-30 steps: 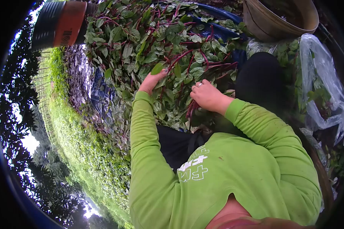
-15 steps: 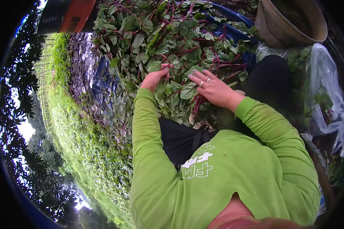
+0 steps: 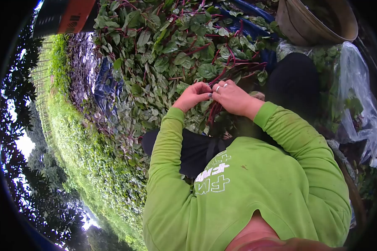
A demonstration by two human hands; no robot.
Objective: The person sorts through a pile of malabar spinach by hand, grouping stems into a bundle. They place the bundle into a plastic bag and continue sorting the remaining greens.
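The right hand (image 3: 234,98) curls around red stems (image 3: 213,113) that trail toward six o'clock. The left hand (image 3: 193,96) bends just beside it at nine o'clock; its grip I cannot tell. Leafy greens (image 3: 155,54) spread toward eleven.

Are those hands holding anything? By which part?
The right hand seems to hold reddish plant stems; the exact spot is hidden under it, with some sticking out below. The left hand is curled beside it; whether that holds anything can't be told.
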